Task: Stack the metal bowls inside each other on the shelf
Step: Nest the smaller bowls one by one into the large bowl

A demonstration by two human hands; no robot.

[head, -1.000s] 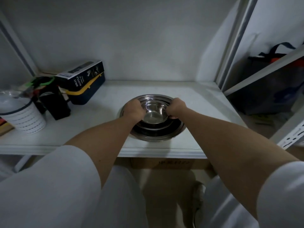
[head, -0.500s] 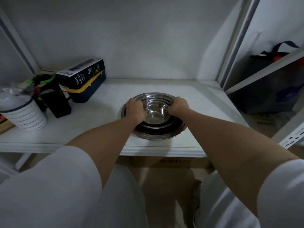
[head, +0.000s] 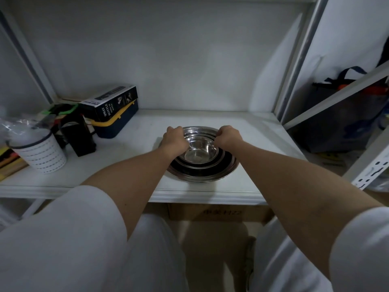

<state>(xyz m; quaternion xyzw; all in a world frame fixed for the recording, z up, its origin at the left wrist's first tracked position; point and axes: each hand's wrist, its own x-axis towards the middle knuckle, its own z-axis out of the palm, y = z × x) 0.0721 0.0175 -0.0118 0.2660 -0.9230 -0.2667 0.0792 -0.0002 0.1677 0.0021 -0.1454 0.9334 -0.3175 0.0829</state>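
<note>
Several shiny metal bowls (head: 201, 153) sit nested one inside another on the white shelf (head: 252, 144), near its front edge. The smallest bowl lies in the middle of the stack, its bottom reflecting light. My left hand (head: 175, 140) grips the left rims of the stack with fingers curled over them. My right hand (head: 228, 137) grips the right rims the same way. Both forearms reach in from the bottom of the view and hide the near side rims.
On the left of the shelf stand a white striped cup (head: 42, 152), a black box (head: 79, 138), and a spray-bottle carton (head: 113, 102) on a dark blue case. A metal upright (head: 299, 60) borders the right. A cardboard box (head: 219, 211) sits below the shelf.
Both hands have slid from the smallest bowl's rim outward and farther back along the stack's rims. The bowls have stayed in place on the shelf.
</note>
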